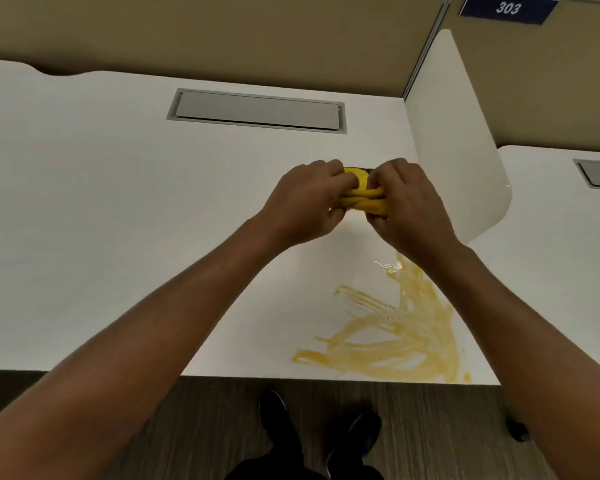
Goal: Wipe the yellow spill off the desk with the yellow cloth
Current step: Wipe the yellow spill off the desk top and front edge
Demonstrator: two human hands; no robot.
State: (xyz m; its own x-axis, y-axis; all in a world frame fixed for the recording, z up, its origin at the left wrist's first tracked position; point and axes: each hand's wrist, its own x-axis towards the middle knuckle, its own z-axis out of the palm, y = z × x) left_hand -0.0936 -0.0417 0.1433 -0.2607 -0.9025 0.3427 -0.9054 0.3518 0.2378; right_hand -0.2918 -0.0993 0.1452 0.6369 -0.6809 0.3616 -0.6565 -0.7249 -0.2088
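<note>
**Two hands squeeze the cloth, spill sits by the front edge**

Both hands are up over the white tabletop (101, 202), abt the middle. The left hand (305, 206) and right hand (409, 206) are each closed tight round one end of the yellow cloth (361, 195). The cloth is bunched and twisted into a roll betw. them. Can't tell if it touches the tabletop.

The yellow spill (395, 341) is nearer the person, on the right side. It's smeared in long streaks that fan out. Its low part runs right up to the front edge of the tabletop, w/ a small blob at the very lip. Its top part goes under the right arm. The cloth is well apart from the spill.

Room: the left half of the tabletop is wide and bare. At the back, a grey flap (257, 110) is set flat into the top, near the tan wall (222, 36). On the right, a white curved divider (465, 150) stands up, close to the right hand and the spill. So less room there.

Below the front edge is the floor (205, 427) and two dark shoes (274, 414).
</note>
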